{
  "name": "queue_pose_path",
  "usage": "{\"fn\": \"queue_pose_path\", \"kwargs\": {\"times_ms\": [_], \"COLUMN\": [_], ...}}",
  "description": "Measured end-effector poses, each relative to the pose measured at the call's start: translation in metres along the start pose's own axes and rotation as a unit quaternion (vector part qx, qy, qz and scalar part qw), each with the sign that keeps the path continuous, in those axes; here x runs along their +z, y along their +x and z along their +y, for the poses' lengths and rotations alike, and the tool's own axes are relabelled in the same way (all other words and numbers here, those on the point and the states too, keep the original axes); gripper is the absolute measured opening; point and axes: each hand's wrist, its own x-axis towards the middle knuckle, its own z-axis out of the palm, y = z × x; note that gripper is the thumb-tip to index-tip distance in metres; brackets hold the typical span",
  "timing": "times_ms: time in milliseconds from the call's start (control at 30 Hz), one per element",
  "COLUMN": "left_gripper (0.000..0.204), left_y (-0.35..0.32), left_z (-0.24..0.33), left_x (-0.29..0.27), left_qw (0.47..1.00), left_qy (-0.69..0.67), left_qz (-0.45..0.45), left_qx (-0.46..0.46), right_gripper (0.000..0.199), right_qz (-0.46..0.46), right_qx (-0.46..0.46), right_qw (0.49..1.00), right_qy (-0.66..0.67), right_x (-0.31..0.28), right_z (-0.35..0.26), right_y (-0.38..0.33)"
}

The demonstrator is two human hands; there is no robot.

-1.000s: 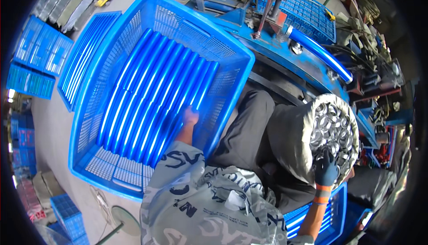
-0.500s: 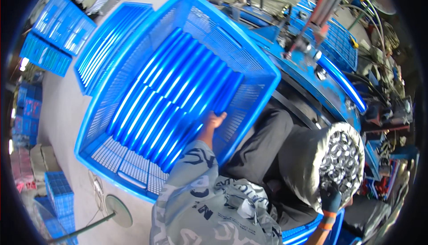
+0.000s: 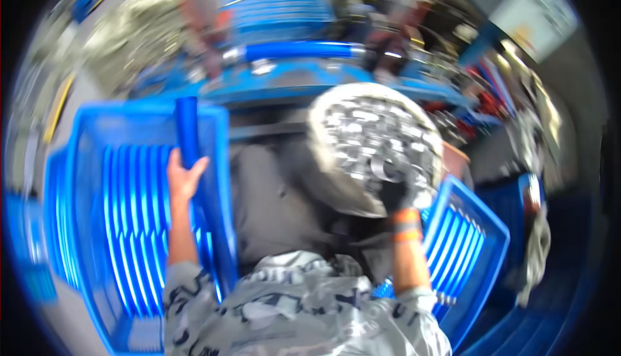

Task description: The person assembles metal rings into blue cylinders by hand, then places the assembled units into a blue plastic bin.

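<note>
A: State of the fingers?

B: The left hand [image 3: 183,176] is bare; its fingers [image 3: 198,165] are clenched around the near rim of the large blue crate [image 3: 123,226], beside the crate's raised corner post. The right hand [image 3: 396,195] wears a dark glove with an orange cuff. Its fingers grasp the lower edge of the white sack [image 3: 362,155], which is open at the top and filled with shiny metal rings [image 3: 372,139].

A: What has changed?

B: Half a second ago the crate was tilted up toward the upper left of the view, with its ribbed floor facing the camera. It now sits squarer, directly left of the person's lap. The sack was low at the right edge; it now stands higher and nearer the centre, just right of the crate. Judgement: both items are being drawn in close to the body, with the sack's mouth held upright so that nothing spills.

A: Other containers, labels, signs?

B: A second, smaller blue crate [image 3: 466,246] lies right of the sack, partly behind the gloved forearm. A pale rectangular wall sign [image 3: 537,6] hangs far up and right of the sack; motion blur makes its content unreadable. A blue padded bar [image 3: 297,50] runs across above the sack.
</note>
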Motion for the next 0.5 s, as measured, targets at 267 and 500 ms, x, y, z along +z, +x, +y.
{"fn": "queue_pose_path", "kwargs": {"times_ms": [267,500], "left_gripper": [0.062,0.062], "left_y": [-0.043,-0.058], "left_z": [0.234,0.266], "left_x": [0.131,0.149], "left_qw": [0.849,0.83], "left_qy": [0.256,0.267], "left_qz": [-0.304,-0.331], "left_qx": [0.349,0.361], "right_gripper": [0.118,0.116], "right_qz": [-0.09,-0.086], "right_qx": [-0.065,-0.108], "right_qw": [0.993,0.988], "right_qy": [0.035,-0.064], "right_x": [0.112,0.119], "right_z": [-0.048,-0.065], "right_y": [-0.03,-0.037]}}
